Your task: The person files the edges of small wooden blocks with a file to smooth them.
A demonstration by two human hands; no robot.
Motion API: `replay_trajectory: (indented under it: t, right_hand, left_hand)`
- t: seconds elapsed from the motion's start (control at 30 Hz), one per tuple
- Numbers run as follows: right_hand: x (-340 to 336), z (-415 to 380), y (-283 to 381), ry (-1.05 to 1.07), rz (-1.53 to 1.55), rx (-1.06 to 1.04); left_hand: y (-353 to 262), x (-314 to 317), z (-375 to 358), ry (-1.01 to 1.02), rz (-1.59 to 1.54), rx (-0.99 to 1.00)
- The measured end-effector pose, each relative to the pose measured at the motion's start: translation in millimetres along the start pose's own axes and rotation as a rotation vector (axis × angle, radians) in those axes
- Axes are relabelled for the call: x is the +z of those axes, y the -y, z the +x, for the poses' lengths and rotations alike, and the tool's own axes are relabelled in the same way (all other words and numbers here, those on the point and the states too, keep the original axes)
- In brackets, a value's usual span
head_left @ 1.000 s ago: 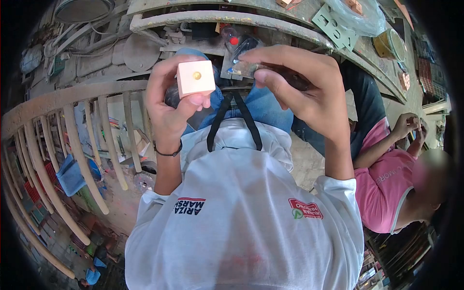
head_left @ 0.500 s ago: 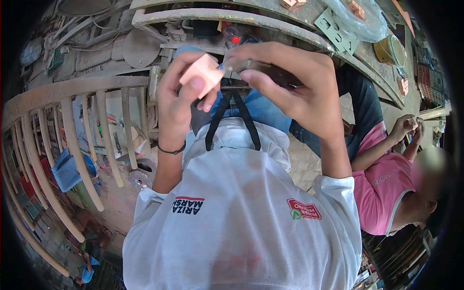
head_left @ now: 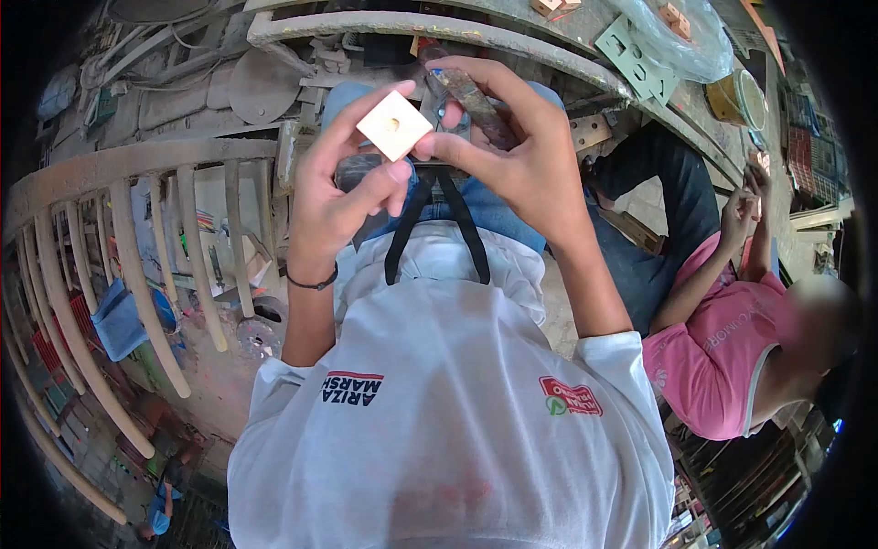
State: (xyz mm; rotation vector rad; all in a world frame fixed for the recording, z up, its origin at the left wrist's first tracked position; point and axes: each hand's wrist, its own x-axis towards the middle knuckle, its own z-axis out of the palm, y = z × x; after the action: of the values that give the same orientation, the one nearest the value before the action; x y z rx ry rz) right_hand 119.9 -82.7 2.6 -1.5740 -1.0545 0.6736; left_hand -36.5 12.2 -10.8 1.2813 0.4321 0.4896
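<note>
While both hands are raised close to the camera, the left hand [head_left: 338, 197] pinches a small pale wood block [head_left: 393, 125] betw. thumb & fingertips, grip clamped on its edges. Block is square, tilted like a diamond, w/ a small round hole in the centre of the face turned toward the camera. It sits up near the top middle of the view, above the lap.

Right hand [head_left: 526, 174] is just beside it, index finger & thumb touching the block's right corner, while the rest of the fingers are closed round a dark worn tool [head_left: 471, 91] that sticks up & to the left behind the block. So right grip is shut on the tool, fingertips also meeting the block. Can't tell what kind of tool it is; the tip is partly hidden.

A thin dark band sits on the left wrist. Below the hands: white shirt [head_left: 448, 412] w/ printed logos, black strap [head_left: 430, 224] in a V over blue jeans [head_left: 494, 206].

Beyond the hands, a curved wooden surface [head_left: 384, 27] runs across the top, w/ a green cut-out piece [head_left: 640, 57], a clear plastic bag [head_left: 681, 37] & a round tin [head_left: 736, 91] on it. At left, a slatted wooden railing [head_left: 119, 238]. At right sits another person in a pink shirt [head_left: 722, 348], hands lifted well apart from the block.
</note>
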Motion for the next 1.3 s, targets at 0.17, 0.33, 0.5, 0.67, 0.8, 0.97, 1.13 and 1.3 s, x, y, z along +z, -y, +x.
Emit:
replay_trajectory:
  t: [0.17, 0.33, 0.5, 0.67, 0.8, 0.97, 1.13, 1.3]
  right_hand:
    - [0, 0, -8, 0.006, -0.051, -0.106]
    - [-11, -6, 11, 0.095, -0.087, -0.131]
    - [-23, 2, 19, 0.162, -0.233, -0.296]
    - [-36, 13, 21, 0.221, -0.344, -0.398]
    - [-36, 17, 20, 0.260, -0.382, -0.526]
    - [-36, 14, 29, 0.268, -0.555, -0.553]
    - [-34, 14, 28, 0.260, -0.670, -0.615]
    - [-32, 12, 25, 0.297, -0.563, -0.535]
  left_hand:
    - [13, -9, 0, -0.118, 0.242, 0.248]
    - [12, -7, -2, -0.126, 0.183, 0.182]
    - [8, -2, 2, -0.167, 0.462, 0.214]
    - [10, -2, 2, -0.197, 0.495, 0.308]
    - [12, -4, 2, -0.209, 0.502, 0.356]
    - [13, -7, 1, -0.180, 0.580, 0.396]
    - [15, -5, 3, -0.233, 0.642, 0.464]
    - [18, -1, 3, -0.284, 0.695, 0.494]
